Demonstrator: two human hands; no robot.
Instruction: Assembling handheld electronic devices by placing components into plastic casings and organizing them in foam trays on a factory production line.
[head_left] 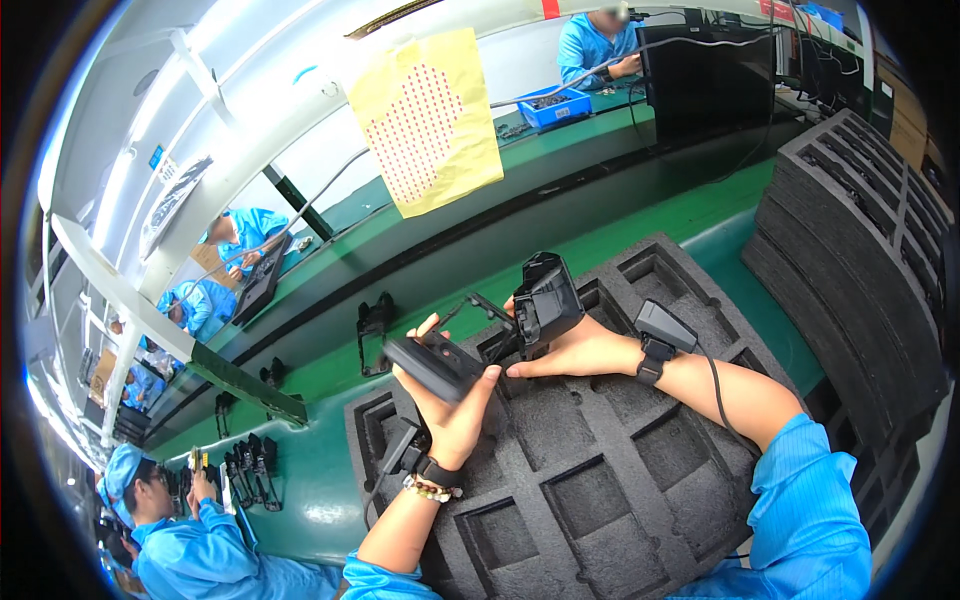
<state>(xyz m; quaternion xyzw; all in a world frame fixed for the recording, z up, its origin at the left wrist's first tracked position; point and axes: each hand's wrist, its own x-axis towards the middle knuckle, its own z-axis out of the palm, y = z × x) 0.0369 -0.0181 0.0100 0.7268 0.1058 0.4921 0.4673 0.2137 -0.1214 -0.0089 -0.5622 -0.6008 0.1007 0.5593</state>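
Note:
Over a dark grey foam tray with square pockets, my left hand grips a flat black plastic casing, thumb along its near edge. My right hand is closed around a boxy black plastic housing, held tilted up. A thin black bracket-like frame sticks out between the two pieces; which of them it belongs to, I cannot tell. Both pieces are close together at the tray's far half. Some of the right fingers are hidden behind the housing. Each wrist wears a strapped black device.
A tall stack of black foam trays stands at the right. Black parts lie on the green bench to the left, near a co-worker in blue. A yellow sheet with red dots hangs ahead. Cables run from my wrists.

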